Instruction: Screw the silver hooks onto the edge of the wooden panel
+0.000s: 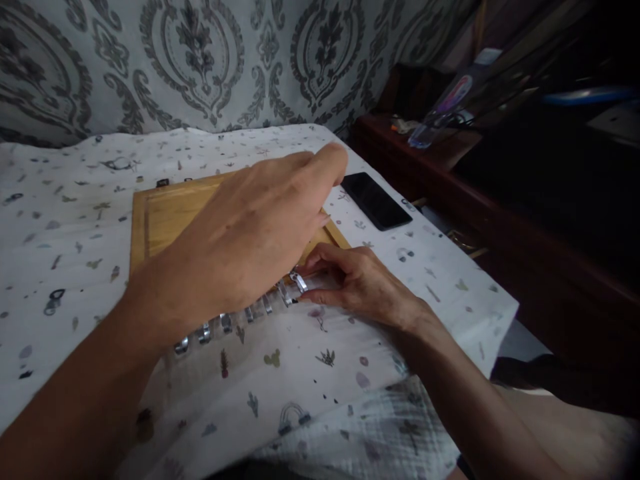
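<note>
A light wooden board [167, 223] lies on the patterned cloth, much of it covered by my left hand [270, 220]. That hand is bent over the board with its fingers curled; whatever they hold is hidden from view. At the board's near right corner, my right hand [353, 280] pinches a small silver metal clip [299, 281] between thumb and fingers. More silver clips [226, 323] of the same look run in a row along the near edge, partly behind my left wrist. Their exact kind cannot be made out.
A black phone [377, 200] lies on the white printed cloth [70, 267] to the right of the board. Beyond the cloth's edge, a plastic bottle [450, 97] stands tilted in view on a dark red wooden surface [370, 130]. A patterned curtain [195, 60] hangs behind.
</note>
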Available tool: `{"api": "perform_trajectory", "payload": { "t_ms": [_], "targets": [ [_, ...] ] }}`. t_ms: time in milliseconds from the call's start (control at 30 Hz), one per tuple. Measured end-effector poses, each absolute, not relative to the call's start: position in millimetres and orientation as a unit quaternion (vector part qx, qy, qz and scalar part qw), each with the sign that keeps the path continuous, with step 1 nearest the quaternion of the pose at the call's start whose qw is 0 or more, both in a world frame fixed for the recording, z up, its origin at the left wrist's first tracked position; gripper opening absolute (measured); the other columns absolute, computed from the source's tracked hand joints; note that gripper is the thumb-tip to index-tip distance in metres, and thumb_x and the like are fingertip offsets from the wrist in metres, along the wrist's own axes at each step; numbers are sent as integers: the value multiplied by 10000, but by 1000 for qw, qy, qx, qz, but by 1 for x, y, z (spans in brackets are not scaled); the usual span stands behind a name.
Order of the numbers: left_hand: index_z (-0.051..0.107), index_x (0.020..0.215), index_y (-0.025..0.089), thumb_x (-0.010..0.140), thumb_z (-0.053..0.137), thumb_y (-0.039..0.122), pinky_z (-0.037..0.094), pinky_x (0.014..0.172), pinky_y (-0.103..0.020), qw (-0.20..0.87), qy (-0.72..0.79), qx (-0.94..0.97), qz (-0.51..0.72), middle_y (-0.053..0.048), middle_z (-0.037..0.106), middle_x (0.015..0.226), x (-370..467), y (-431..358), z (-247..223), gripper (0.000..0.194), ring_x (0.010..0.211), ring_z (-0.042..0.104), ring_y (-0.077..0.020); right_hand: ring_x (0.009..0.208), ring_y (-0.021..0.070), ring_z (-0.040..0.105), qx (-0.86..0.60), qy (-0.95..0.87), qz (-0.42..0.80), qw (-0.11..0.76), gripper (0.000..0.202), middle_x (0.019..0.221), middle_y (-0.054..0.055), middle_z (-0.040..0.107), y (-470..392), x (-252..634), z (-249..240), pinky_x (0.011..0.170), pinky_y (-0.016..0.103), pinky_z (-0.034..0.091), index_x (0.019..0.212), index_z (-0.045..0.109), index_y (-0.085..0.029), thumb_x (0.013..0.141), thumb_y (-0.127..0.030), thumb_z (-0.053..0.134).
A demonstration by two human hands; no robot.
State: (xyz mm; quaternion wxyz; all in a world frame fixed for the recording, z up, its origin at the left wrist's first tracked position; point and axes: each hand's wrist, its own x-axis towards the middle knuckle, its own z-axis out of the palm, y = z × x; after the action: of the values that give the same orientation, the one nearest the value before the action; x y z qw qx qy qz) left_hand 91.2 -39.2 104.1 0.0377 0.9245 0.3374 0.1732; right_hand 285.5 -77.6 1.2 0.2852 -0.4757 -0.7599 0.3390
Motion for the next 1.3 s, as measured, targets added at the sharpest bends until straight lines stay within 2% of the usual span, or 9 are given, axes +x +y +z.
{"api": "perform_trajectory", "payload": {
  "t_ms": [167, 300, 533, 700, 967, 1067, 1300],
  "targets": [
    [590, 921, 199, 909, 511, 159, 328, 544, -295, 60, 336, 921, 187, -11, 570, 754, 90, -41, 109, 90, 637, 517, -151, 815, 159, 747, -475, -759, 339, 289, 291, 910, 2, 783, -78, 285, 2, 789, 278, 583, 929, 634, -223, 775, -372, 831],
    [615, 992, 198, 934, 465, 175, 347, 562, -296, 67, 331, 922, 190, -7, 551, 741, 86, -44, 109, 163, 637, 496, -156, 853, 166, 761, -473, -757, 348, 287, 283, 935, 7, 797, -78, 283, 2, 808, 274, 591, 951, 651, -211, 774, -320, 844],
    [610, 991, 203, 875, 516, 129, 281, 510, -258, 50, 323, 924, 200, 8, 570, 761, 85, -43, 102, 167, 647, 503, -142, 877, 185, 769, -476, -749, 359, 288, 320, 976, 26, 802, -77, 284, 1, 831, 306, 606, 1004, 666, -212, 774, -345, 844],
    [603, 970, 217, 892, 512, 162, 283, 506, -264, 51, 326, 922, 200, 8, 572, 754, 84, -40, 101, 132, 641, 510, -143, 878, 187, 768, -477, -751, 357, 286, 321, 968, 24, 800, -78, 284, 2, 823, 305, 606, 990, 658, -220, 772, -366, 843],
    [643, 976, 172, 878, 468, 97, 274, 505, -252, 74, 341, 922, 169, 5, 569, 715, 85, -46, 111, 214, 622, 476, -129, 825, 175, 755, -483, -758, 336, 284, 297, 932, 23, 793, -78, 284, 3, 777, 296, 596, 939, 647, -223, 775, -384, 834],
    [632, 966, 189, 890, 460, 109, 265, 503, -259, 77, 349, 920, 161, -2, 581, 751, 85, -46, 112, 205, 618, 472, -129, 835, 179, 754, -485, -757, 337, 280, 301, 944, 28, 797, -78, 284, 3, 791, 304, 589, 948, 651, -222, 777, -390, 832],
    [593, 949, 199, 929, 460, 111, 290, 503, -277, 93, 297, 933, 182, 9, 570, 758, 80, -41, 104, 161, 629, 484, -138, 855, 198, 760, -485, -757, 339, 277, 314, 962, 35, 803, -78, 285, 2, 807, 325, 587, 972, 662, -222, 778, -403, 831]
  ]
}}
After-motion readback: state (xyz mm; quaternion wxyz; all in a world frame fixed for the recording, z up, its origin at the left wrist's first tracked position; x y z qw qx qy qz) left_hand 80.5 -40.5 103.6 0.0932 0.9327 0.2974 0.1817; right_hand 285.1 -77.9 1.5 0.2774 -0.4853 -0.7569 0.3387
